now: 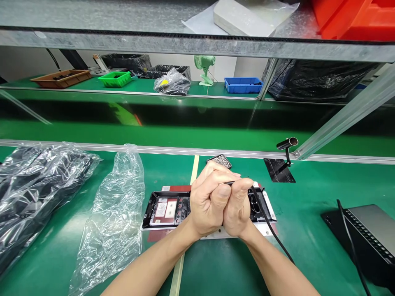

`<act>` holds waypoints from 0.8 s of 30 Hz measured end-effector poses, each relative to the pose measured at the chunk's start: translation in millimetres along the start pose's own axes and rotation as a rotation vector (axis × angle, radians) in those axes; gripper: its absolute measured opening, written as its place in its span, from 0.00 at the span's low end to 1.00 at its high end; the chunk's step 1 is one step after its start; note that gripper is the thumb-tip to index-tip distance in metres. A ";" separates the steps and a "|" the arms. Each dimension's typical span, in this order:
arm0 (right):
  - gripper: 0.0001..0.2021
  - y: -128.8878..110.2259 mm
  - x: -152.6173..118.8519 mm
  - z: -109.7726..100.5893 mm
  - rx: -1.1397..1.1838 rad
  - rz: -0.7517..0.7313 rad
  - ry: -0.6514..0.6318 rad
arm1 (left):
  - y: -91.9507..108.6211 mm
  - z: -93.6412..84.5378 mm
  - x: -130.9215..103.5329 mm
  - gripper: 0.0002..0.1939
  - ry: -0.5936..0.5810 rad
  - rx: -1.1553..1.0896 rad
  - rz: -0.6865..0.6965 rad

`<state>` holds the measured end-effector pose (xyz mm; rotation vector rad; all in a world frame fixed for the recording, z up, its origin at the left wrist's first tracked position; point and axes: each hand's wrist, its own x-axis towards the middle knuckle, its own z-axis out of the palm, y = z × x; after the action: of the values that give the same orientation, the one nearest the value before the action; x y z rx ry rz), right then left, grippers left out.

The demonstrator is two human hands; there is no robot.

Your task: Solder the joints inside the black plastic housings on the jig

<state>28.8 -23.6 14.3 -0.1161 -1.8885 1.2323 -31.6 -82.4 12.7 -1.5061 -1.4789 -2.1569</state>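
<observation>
A: Starting at the far left, what is on the counter [46,263]?

B: One heap of dark parts in clear plastic [33,185], then one empty-looking clear bag [114,218] just beside it.

A: And the piece in hand?

B: One black housing [168,209], lying flat in a fixture [268,226] near the middle of the counter, partly under both hands. Its left half shows a label and a row of small round holes; the right half is hidden, so I cannot tell what is fitted there.

A: The hands?

B: The left hand [208,201] is curled closed and pressed against the right hand [237,207]. The right is closed around one thin black tool [236,182], whose cable [271,230] runs back past the wrist. The tip is hidden, hovering above the housing.

A: How far along, would you judge?

B: Mid-way at most: the housing sits open, no cover on it, and the tool is at work above it. One small tray of tiny metal bits [219,160], likely screws, lies just behind the hands with plenty left.

A: Further right?

B: One small black stand with a tube [285,158], then one grey device [370,234] at the edge.
</observation>
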 end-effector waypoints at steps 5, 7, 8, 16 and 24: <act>0.30 -1.2 1.5 0.6 0.016 -0.014 -0.006 | 1.3 0.8 0.2 0.18 0.004 0.001 0.005; 0.30 -1.9 2.2 0.4 0.019 -0.002 -0.011 | 1.2 1.0 0.3 0.18 0.013 -0.005 0.007; 0.31 -2.3 2.5 0.2 0.024 0.007 -0.018 | 1.0 1.1 0.3 0.18 0.015 -0.009 0.008; 0.31 -1.2 2.4 -0.5 -0.007 0.027 -0.048 | 0.2 1.2 0.1 0.17 0.020 0.018 0.029; 0.29 -0.9 0.6 1.1 0.021 -0.015 -0.017 | 2.0 0.1 0.4 0.18 0.012 -0.004 0.017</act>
<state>28.0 -24.5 15.2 -0.0809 -1.8876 1.2464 -30.6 -83.2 14.2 -1.4991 -1.4545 -2.1564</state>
